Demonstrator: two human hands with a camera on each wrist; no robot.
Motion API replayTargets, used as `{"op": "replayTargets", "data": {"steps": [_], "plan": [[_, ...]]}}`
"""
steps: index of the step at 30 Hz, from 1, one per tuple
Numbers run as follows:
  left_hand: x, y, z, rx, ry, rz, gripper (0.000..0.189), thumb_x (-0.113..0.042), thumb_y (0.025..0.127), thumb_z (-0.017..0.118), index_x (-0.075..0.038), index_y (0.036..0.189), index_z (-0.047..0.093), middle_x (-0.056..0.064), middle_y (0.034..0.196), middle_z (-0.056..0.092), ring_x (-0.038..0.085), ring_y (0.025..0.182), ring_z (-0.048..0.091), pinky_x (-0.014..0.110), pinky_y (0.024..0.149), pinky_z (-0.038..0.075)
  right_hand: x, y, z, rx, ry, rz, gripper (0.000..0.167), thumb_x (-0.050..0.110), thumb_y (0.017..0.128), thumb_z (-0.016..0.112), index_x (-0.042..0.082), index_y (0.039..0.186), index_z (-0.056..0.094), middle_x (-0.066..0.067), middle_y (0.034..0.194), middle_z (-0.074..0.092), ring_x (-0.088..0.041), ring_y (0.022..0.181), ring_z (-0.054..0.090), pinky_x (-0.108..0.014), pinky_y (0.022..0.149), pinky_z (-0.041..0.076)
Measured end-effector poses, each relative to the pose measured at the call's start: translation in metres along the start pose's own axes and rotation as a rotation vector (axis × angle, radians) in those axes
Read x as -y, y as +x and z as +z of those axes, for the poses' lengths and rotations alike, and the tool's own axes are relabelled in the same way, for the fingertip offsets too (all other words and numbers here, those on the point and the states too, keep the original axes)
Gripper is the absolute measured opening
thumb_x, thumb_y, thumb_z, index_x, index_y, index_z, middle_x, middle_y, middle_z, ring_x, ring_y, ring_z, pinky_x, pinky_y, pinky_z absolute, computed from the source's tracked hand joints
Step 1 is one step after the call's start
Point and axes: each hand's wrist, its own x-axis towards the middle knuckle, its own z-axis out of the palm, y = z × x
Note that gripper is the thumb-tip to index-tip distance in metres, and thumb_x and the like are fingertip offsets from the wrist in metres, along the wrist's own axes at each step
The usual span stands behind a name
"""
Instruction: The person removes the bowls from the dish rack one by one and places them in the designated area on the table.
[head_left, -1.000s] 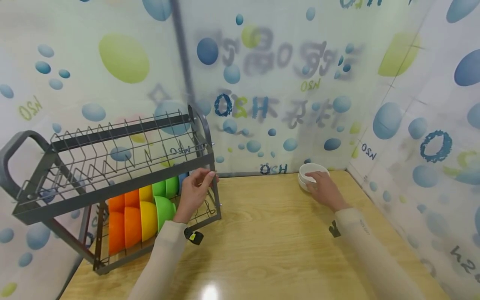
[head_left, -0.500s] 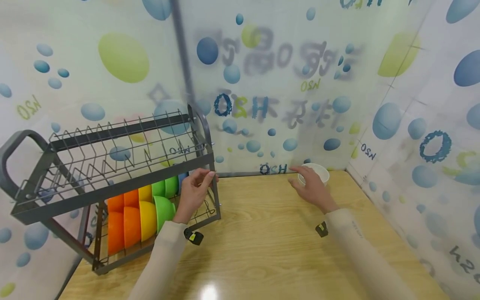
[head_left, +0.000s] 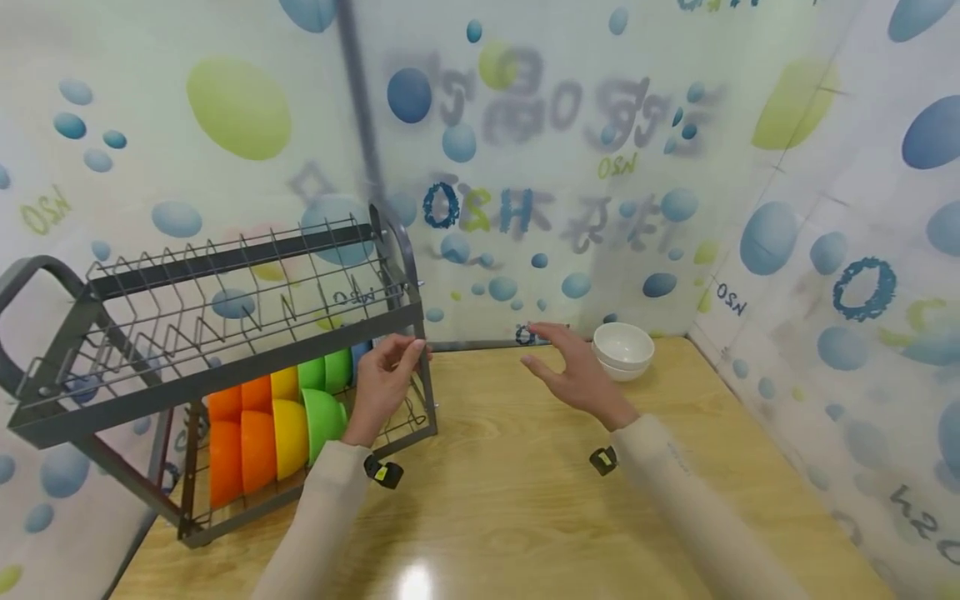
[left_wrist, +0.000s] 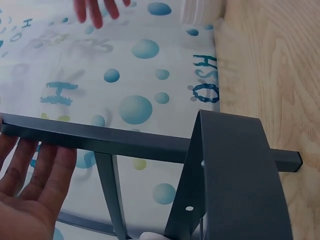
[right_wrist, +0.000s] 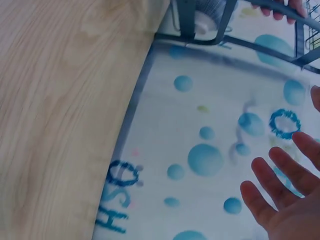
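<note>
Gripping the right end of a dark rack [head_left: 225,369] at the left edge of the table [head_left: 480,500] with the left hand [head_left: 381,387], thumb and fingers bent; holding the right hand [head_left: 581,375] wide-spread and free near the back edge, just left of stacked white bowls [head_left: 624,350] by the back right corner.

**A:** What is concealed in the head view?
**B:** Most of a blue item [head_left: 361,351], behind the left grip [head_left: 382,383] and the rack [head_left: 225,369]; the interior of the lower white bowl [head_left: 625,375], under the upper white bowl [head_left: 624,346].
**A:** What is cut off?
**B:** The left handle [head_left: 45,264], there; the right grip [right_wrist: 296,207], at the right wrist view's edge.
</note>
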Motion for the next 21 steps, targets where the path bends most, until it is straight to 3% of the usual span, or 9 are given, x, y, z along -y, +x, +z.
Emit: {"op": "replayTargets", "data": {"steps": [5, 9, 13, 17, 21], "plan": [[-0.002, 0.0, -0.001, -0.014, 0.059, 0.006, 0.033, -0.038, 0.103, 0.062, -0.007, 0.109, 0.073, 0.008, 0.104, 0.076, 0.025, 0.088, 0.072, 0.04, 0.078, 0.062, 0.016, 0.009, 0.01, 0.011, 0.065, -0.018, 0.053, 0.029, 0.1, 0.069, 0.013, 0.148, 0.053, -0.008, 0.148, 0.057, -0.029, 0.13, 0.058, -0.053, 0.109, 0.048], [-0.005, -0.004, -0.006, -0.005, 0.231, 0.046, 0.036, -0.04, 0.103, 0.061, -0.011, 0.12, 0.072, 0.009, 0.112, 0.075, 0.025, 0.098, 0.071, 0.044, 0.082, 0.062, 0.029, 0.017, 0.018, 0.028, 0.124, 0.003, 0.053, 0.03, 0.101, 0.068, 0.017, 0.149, 0.052, -0.005, 0.149, 0.056, -0.026, 0.13, 0.058, -0.052, 0.11, 0.048], [-0.009, -0.01, -0.013, -0.001, 0.347, 0.105, 0.035, -0.032, 0.103, 0.064, -0.008, 0.127, 0.069, 0.013, 0.122, 0.072, 0.03, 0.108, 0.07, 0.049, 0.089, 0.061, 0.041, 0.027, 0.026, 0.049, 0.196, 0.022, 0.052, 0.031, 0.101, 0.067, 0.02, 0.15, 0.051, -0.003, 0.15, 0.055, -0.026, 0.131, 0.059, -0.05, 0.112, 0.048], [-0.018, -0.018, -0.024, -0.045, 0.438, 0.132, 0.037, -0.025, 0.099, 0.07, -0.004, 0.13, 0.067, 0.019, 0.131, 0.066, 0.04, 0.12, 0.062, 0.059, 0.099, 0.053, 0.051, 0.037, 0.033, 0.068, 0.24, 0.007, 0.052, 0.033, 0.102, 0.065, 0.019, 0.15, 0.051, -0.004, 0.151, 0.055, -0.024, 0.131, 0.059, -0.05, 0.113, 0.047], [-0.027, -0.025, -0.037, -0.075, 0.568, 0.106, 0.048, -0.028, 0.097, 0.074, -0.002, 0.135, 0.063, 0.023, 0.143, 0.056, 0.045, 0.132, 0.049, 0.065, 0.107, 0.043, 0.06, 0.047, 0.04, 0.084, 0.262, -0.022, 0.053, 0.032, 0.102, 0.065, 0.02, 0.151, 0.049, -0.006, 0.152, 0.054, -0.022, 0.13, 0.06, -0.047, 0.112, 0.049]]}}
